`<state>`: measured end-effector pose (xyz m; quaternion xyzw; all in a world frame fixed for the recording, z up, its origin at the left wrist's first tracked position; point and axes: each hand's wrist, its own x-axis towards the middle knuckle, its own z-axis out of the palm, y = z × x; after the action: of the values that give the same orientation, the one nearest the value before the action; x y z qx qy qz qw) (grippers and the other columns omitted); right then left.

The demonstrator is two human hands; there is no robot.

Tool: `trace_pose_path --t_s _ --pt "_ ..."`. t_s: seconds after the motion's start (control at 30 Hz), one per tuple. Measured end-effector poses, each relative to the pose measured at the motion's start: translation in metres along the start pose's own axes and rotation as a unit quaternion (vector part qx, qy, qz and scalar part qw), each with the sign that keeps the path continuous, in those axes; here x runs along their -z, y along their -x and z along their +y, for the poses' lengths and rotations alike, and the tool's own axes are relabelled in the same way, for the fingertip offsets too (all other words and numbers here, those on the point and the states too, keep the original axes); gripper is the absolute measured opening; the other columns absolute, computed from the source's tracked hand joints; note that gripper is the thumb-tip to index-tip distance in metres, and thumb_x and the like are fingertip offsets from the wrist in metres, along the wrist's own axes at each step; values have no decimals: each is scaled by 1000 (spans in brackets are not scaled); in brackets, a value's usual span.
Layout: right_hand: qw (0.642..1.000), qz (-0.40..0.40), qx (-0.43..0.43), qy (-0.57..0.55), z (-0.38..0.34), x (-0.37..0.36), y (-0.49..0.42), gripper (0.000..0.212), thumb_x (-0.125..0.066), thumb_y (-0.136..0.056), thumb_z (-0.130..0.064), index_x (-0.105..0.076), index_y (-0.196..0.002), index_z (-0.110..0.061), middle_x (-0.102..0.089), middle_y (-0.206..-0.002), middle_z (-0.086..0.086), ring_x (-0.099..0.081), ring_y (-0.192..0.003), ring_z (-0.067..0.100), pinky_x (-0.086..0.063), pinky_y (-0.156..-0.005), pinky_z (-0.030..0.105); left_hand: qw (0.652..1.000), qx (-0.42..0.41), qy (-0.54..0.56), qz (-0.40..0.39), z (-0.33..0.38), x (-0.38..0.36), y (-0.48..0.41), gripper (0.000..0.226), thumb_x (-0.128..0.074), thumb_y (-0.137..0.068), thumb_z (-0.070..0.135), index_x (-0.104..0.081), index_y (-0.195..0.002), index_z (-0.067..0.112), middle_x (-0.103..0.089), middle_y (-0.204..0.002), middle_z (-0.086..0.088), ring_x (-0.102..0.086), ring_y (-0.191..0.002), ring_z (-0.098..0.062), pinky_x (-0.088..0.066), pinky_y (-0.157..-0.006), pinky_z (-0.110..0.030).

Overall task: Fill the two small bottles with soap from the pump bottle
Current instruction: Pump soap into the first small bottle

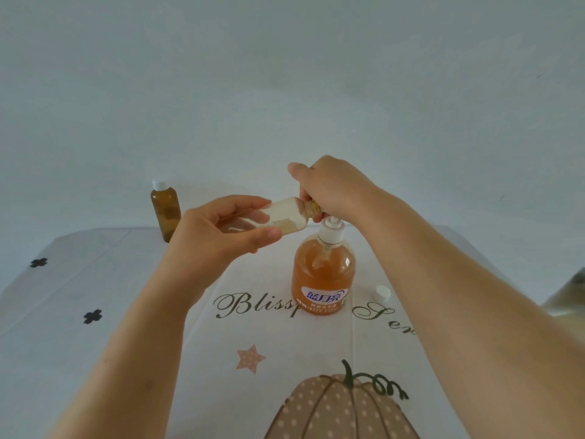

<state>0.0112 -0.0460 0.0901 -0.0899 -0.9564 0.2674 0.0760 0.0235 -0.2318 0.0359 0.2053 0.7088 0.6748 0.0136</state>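
The pump bottle (pixel 323 274) stands mid-table, clear plastic with orange soap and a white pump. My right hand (pixel 332 185) sits closed over the pump head, which is hidden under it. My left hand (pixel 221 229) holds a small amber bottle (pixel 285 218) on its side, uncapped, with its threaded mouth against the pump nozzle under my right hand. Pale soap shows inside it. A second small amber bottle (pixel 165 213) with a white cap stands upright at the table's far left edge. A loose white cap (pixel 382 293) lies to the right of the pump bottle.
The table (pixel 126 312) wears a white cloth printed with script lettering, a star, black flowers and a pumpkin. A plain pale wall rises behind. A blurred olive-grey object (pixel 569 293) pokes in at the right edge.
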Motion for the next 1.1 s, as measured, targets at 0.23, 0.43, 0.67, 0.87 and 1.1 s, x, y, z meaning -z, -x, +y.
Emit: trace_pose_path --t_s 0.23,0.43,0.67,0.87,1.1 --pt "1000 -23 4 -11 4 0 -3 59 -35 -104 -49 -71 -79 -10 -69 -64 4 -59 -60 20 -44 -64 32 1000 1 -14 -4 0 -1 -1 47 -82 -53 33 -73 -99 27 -75 -90 4 -67 -66 -10 -54 -67 -18" --pt "999 -29 10 -18 12 -11 -7 48 -42 -101 -42 -69 -72 -14 -64 -70 2 -54 -61 18 -42 -62 32 999 19 -35 -20 -6 2 -4 47 -83 -55 31 -72 -100 26 -75 -91 5 -68 -68 -11 -57 -74 -21" --pt "999 -38 -2 -27 11 -10 -5 48 -44 -101 -43 -69 -71 -16 -63 -67 0 -54 -60 17 -39 -60 31 998 17 -48 -24 -5 1 -3 46 -83 -55 31 -72 -100 28 -74 -94 6 -69 -72 -9 -57 -74 -20" --pt "999 -19 -13 -26 7 -6 -4 43 -46 -99 -40 -71 -80 -11 -64 -64 0 -54 -59 18 -42 -62 31 999 10 -40 -17 -2 0 -1 47 -83 -53 33 -72 -98 29 -74 -92 5 -68 -71 -10 -54 -77 -26" --pt "1000 -29 -9 -3 0 2 -4 58 -39 -103 -49 -73 -82 -7 -66 -58 1 -57 -54 20 -47 -65 32 1000 -4 -28 -3 0 -1 1 43 -84 -54 35 -73 -95 34 -73 -92 7 -68 -75 -11 -55 -80 -30"
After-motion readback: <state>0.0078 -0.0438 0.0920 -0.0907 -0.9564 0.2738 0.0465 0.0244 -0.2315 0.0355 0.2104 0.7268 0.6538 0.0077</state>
